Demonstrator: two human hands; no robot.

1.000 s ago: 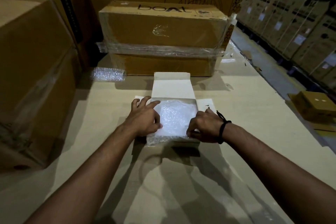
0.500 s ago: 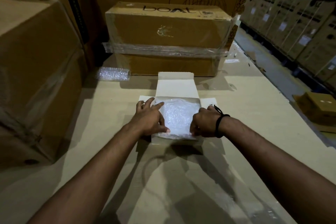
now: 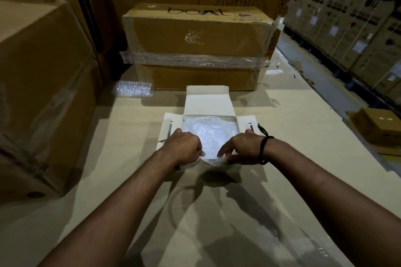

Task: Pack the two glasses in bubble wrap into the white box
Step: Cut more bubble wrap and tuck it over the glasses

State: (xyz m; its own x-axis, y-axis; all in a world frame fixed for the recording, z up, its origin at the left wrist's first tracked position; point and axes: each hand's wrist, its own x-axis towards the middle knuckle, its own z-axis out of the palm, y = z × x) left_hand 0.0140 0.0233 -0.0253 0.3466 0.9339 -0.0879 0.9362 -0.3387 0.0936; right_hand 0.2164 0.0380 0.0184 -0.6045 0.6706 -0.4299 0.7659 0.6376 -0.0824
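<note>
- Head view: looking down on white box [image 3: 209, 104], open at centre of worktop [image 3: 293, 136].
- Lid flap folded back toward 12 o'clock, side flaps spread to 9 and 3.
- Bubble wrap bundle [image 3: 209, 134] inside the box cavity, filling it edge to edge. Can't make out the glasses through the film.
- Left hand [image 3: 184, 147] at 7 o'clock of the box, fingers curled, gripping the bundle's near edge.
- Right hand [image 3: 240, 147] at 5 o'clock, pinching the same crumpled edge between index finger and thumb.
- Black cord band [image 3: 263, 149] on right wrist.
- Spare bubble wrap roll [image 3: 133, 90] lying at 10 o'clock of the box, well apart from it, just beside taped boAt carton [image 3: 195, 34] at 12.
- Large brown carton [image 3: 43, 93] at 9 o'clock.
- Small carton [image 3: 379, 125] at 3, off the worktop edge.
</note>
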